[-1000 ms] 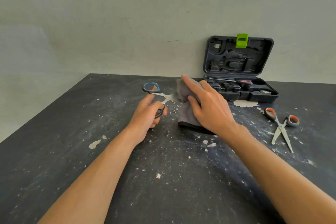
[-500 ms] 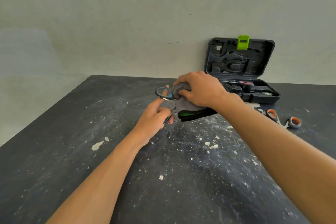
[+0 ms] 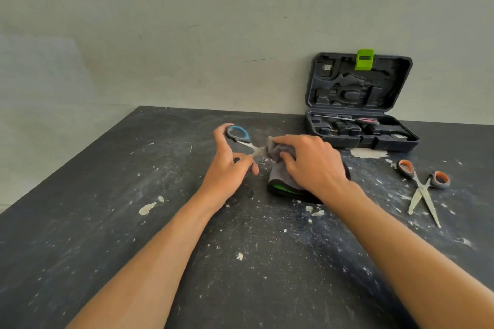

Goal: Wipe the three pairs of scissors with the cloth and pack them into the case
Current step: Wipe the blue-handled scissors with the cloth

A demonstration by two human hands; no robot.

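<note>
My left hand [image 3: 227, 165] grips the blue-handled scissors [image 3: 238, 136] by their handles, blades pointing right. My right hand [image 3: 312, 163] holds the grey cloth [image 3: 280, 173], which has a green layer at its lower edge, and pinches it around the blades, hiding them. A second pair of scissors with orange handles [image 3: 421, 184] lies open on the table at the right. The dark case [image 3: 361, 139] stands open at the back right, its lid with a green latch leaning on the wall. A red-handled tool lies in the case's tray; whether it is scissors I cannot tell.
The black table [image 3: 133, 222] is speckled with white dust and paint flecks, with a larger pale patch [image 3: 367, 153] in front of the case. A plain wall runs behind the table's far edge. The table's left edge slants toward me.
Both hands and the cloth came down to the table again. The right hand shifted right along the blades, so more of the scissors near the pivot shows.
</note>
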